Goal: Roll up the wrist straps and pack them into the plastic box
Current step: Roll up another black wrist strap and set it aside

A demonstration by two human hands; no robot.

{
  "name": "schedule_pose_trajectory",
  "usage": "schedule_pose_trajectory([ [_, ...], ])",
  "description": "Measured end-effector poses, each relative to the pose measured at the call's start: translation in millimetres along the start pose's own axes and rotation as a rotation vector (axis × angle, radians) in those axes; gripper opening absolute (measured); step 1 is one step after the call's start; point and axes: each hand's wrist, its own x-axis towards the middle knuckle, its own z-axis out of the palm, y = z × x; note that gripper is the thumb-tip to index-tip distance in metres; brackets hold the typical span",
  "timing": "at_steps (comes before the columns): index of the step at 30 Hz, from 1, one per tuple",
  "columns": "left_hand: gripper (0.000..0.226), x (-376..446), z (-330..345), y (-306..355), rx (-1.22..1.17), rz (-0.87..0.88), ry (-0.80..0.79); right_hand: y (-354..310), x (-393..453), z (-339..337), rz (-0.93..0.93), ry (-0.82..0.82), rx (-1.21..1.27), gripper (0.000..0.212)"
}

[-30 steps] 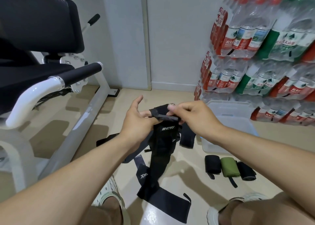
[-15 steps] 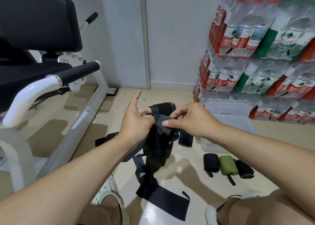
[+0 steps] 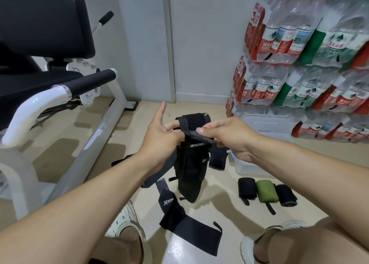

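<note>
While pinched by both hands, limp black wrist strap (image 3: 189,163), top end looped, tail dangling.

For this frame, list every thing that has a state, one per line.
held black strap: partly wound at the top, tail hanging
left hand: holds the strap, index finger straight
right hand: pinches the strap
three rolls: rolled, on the floor
XTEP strap: unrolled, on the floor
plastic box: open
</note>
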Motion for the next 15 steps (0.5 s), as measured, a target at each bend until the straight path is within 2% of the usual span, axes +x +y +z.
schedule_pose_trajectory([
  [4,0.073,-1,4,8,-0.192,-0.13,-0.02,5,2,3,-0.102,0.057,0.012,0.008],
  [11,0.063,-2,2,10,-0.141,-0.058,0.038,2,2,2,-0.421,0.198,-0.323,0.014],
  [15,0.059,0,-5,18,-0.204,-0.063,0.168,2,2,2,-0.54,0.144,-0.298,0.015],
])
